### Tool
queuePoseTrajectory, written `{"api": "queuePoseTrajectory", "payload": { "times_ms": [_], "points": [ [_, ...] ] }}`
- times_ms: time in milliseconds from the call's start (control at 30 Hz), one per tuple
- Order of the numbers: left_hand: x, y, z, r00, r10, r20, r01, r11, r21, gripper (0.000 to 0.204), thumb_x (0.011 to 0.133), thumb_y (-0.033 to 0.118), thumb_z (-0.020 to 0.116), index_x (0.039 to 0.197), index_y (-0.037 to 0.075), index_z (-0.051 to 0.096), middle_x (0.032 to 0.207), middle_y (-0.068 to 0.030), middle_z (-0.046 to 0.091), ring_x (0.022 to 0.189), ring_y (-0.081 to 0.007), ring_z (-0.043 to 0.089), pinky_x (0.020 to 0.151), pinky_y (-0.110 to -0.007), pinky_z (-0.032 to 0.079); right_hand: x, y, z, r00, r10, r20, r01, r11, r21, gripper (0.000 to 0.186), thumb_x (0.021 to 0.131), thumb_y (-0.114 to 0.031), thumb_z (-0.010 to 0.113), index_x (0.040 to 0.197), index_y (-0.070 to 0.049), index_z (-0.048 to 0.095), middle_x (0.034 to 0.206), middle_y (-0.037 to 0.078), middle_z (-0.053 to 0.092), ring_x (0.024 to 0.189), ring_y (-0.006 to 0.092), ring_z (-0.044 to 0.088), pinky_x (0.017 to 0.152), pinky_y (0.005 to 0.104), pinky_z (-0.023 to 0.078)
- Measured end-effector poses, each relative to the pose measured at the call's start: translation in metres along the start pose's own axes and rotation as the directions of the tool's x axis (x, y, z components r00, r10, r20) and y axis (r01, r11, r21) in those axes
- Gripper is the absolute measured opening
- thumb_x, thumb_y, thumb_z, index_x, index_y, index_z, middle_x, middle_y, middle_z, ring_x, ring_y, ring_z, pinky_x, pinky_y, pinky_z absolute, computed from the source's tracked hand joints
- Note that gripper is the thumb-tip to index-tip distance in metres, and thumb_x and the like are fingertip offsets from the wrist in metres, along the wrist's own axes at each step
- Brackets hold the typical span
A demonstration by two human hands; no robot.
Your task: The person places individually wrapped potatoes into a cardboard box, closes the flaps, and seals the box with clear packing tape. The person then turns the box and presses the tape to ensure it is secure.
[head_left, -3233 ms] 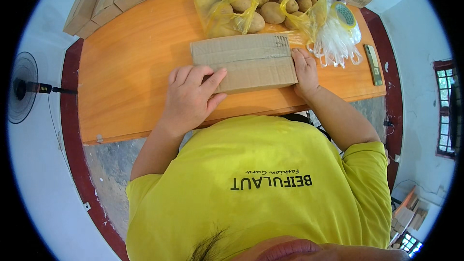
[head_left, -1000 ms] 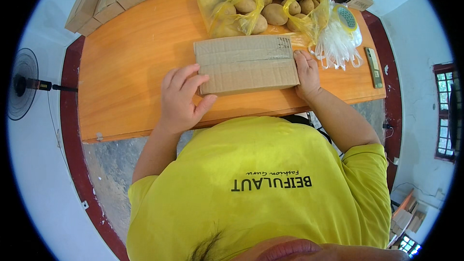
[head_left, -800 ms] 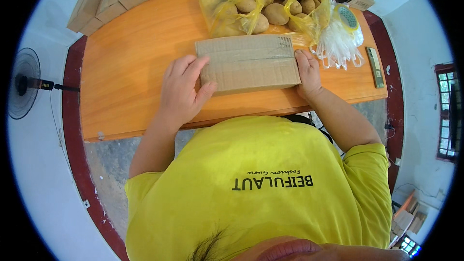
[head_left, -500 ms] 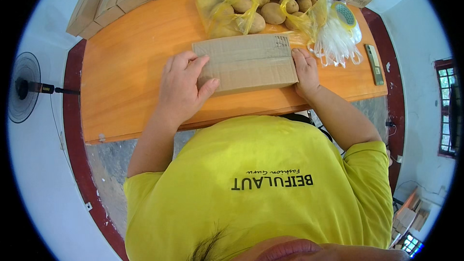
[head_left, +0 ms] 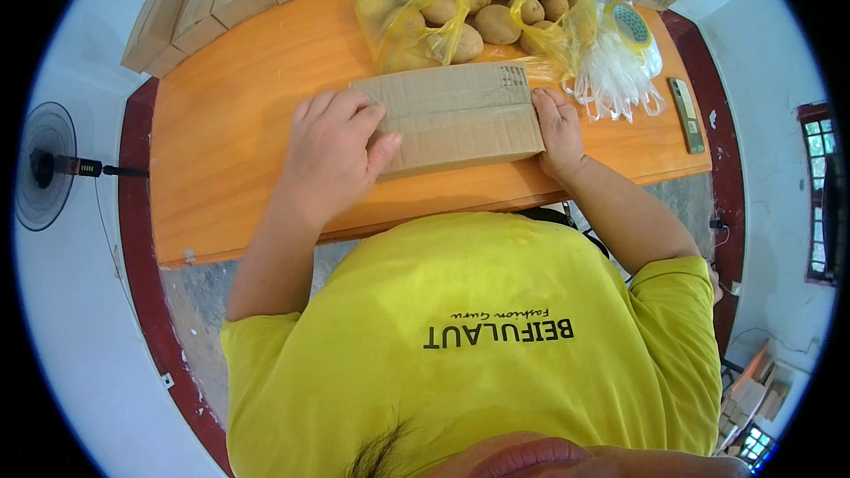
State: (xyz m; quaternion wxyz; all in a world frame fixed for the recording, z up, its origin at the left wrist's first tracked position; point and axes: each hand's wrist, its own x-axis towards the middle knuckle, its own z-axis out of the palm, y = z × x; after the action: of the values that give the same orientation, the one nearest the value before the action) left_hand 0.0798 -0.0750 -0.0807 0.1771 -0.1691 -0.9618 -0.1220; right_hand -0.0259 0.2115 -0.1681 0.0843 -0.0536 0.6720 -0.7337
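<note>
Head view: grips the box on the table by both ends, with left hand half-curled, farther over than a second ago, and right hand bent tight; seems steadier.

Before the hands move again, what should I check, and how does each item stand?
1. Left hand at the left end of the cardboard box: ok.
2. Right hand at its right end: ok.
3. Box top closed, flaps meeting along the middle seam: ok.
4. Box apart from the yellow bag of potatoes behind it: cannot tell; they nearly meet in view.
5. Tape roll off the box, on the white plastic bags: ok.
</note>
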Motion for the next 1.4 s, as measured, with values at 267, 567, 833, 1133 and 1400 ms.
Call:
{"api": "queuePoseTrajectory", "payload": {
  "times_ms": [267,567,833,1133,1400],
  "points": [
    [0.019,0.003,0.009,0.999,0.035,0.000,-0.035,0.999,0.011,0.015,0.085,0.021,0.066,0.090,0.007,0.068,0.089,-0.0093,0.062,0.090,-0.0298,0.058,0.080,-0.041,0.046,0.003,0.007,-0.002,1.000,0.007,-0.018,-0.008,1.000,-0.029,0.026,0.100,-0.019,0.049,0.083,-0.004,0.060,0.076,-0.004,0.055,0.071,0.0070,0.048,0.065,0.0244,0.042],
    [0.042,-0.018,0.024,0.998,0.036,-0.052,-0.045,0.981,-0.189,0.020,0.080,0.023,0.072,0.084,0.007,0.060,0.087,-0.0079,0.058,0.088,-0.0289,0.056,0.079,-0.040,0.045,0.002,0.008,-0.002,0.999,0.001,-0.034,-0.002,1.000,-0.022,0.026,0.100,-0.019,0.049,0.084,-0.003,0.060,0.075,-0.003,0.054,0.072,0.0073,0.047,0.065,0.0247,0.041],
    [0.062,-0.012,0.031,0.993,-0.010,0.119,0.034,0.980,-0.195,0.031,0.080,0.032,0.074,0.082,0.007,0.057,0.083,-0.0089,0.059,0.084,-0.0289,0.056,0.076,-0.041,0.045,0.005,0.011,-0.002,0.997,0.051,-0.063,-0.052,0.999,-0.016,0.027,0.100,-0.021,0.050,0.084,-0.002,0.061,0.076,-0.003,0.055,0.073,0.0078,0.048,0.066,0.0250,0.042],
    [0.080,-0.006,0.039,0.987,0.120,0.103,-0.109,0.988,-0.106,0.038,0.080,0.041,0.074,0.079,0.008,0.056,0.082,-0.0090,0.059,0.082,-0.0304,0.056,0.072,-0.042,0.046,0.000,0.001,0.004,0.998,0.036,-0.045,-0.036,0.999,0.007,0.027,0.101,-0.021,0.049,0.086,-0.003,0.062,0.075,-0.003,0.055,0.071,0.0071,0.048,0.065,0.0244,0.042],
    [0.091,0.008,0.045,0.979,0.165,0.117,-0.179,0.976,0.125,0.043,0.084,0.050,0.064,0.078,0.008,0.063,0.080,-0.0095,0.063,0.081,-0.0298,0.063,0.067,-0.043,0.051,0.003,0.007,0.002,0.998,0.053,-0.046,-0.051,0.998,0.040,0.025,0.101,-0.019,0.049,0.088,-0.003,0.062,0.078,-0.003,0.056,0.073,0.0071,0.049,0.066,0.0239,0.043]
  ]
}}
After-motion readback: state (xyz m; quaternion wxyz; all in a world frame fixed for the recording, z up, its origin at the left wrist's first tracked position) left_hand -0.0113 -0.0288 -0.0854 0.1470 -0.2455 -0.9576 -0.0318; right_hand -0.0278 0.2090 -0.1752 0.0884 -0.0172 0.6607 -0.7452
